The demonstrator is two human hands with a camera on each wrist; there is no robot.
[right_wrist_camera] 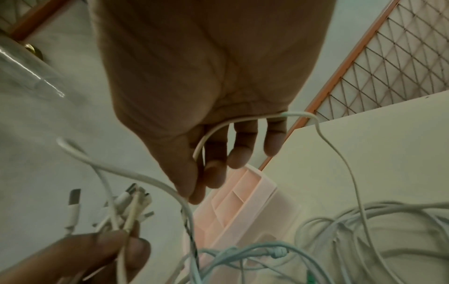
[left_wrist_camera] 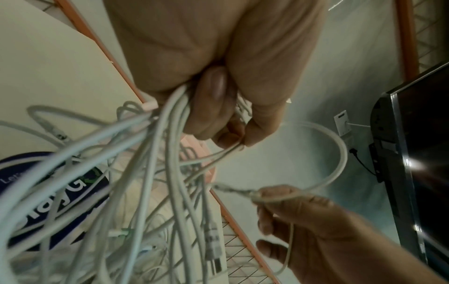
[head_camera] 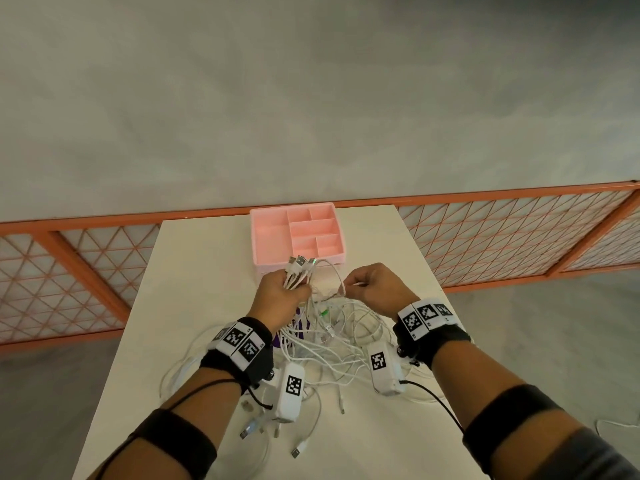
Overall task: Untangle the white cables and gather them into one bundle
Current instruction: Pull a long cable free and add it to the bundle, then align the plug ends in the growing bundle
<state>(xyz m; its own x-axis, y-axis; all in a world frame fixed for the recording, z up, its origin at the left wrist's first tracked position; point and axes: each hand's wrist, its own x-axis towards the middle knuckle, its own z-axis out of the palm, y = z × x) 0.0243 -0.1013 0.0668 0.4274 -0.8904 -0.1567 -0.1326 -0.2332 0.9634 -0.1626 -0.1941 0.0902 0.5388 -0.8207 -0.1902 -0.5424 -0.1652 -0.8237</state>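
A tangle of white cables [head_camera: 332,344] lies on the white table [head_camera: 194,271] between my wrists. My left hand [head_camera: 282,289] grips a bunch of cable ends, and their USB plugs [head_camera: 300,263] stick up above the fist. Seen from the left wrist, the cables [left_wrist_camera: 155,163] hang down from that fist [left_wrist_camera: 218,107]. My right hand [head_camera: 372,284] pinches one white cable [head_camera: 341,284] between thumb and forefinger; that cable loops [left_wrist_camera: 337,153] back to the left hand. The right wrist view shows the pinch [right_wrist_camera: 194,192] and the held plugs [right_wrist_camera: 131,203].
A pink compartment tray [head_camera: 273,233] stands just beyond my hands at the table's far edge. A purple printed item [head_camera: 301,327] lies under the cables. Loose plugs [head_camera: 298,450] lie near the front. An orange mesh fence [head_camera: 502,237] runs behind the table.
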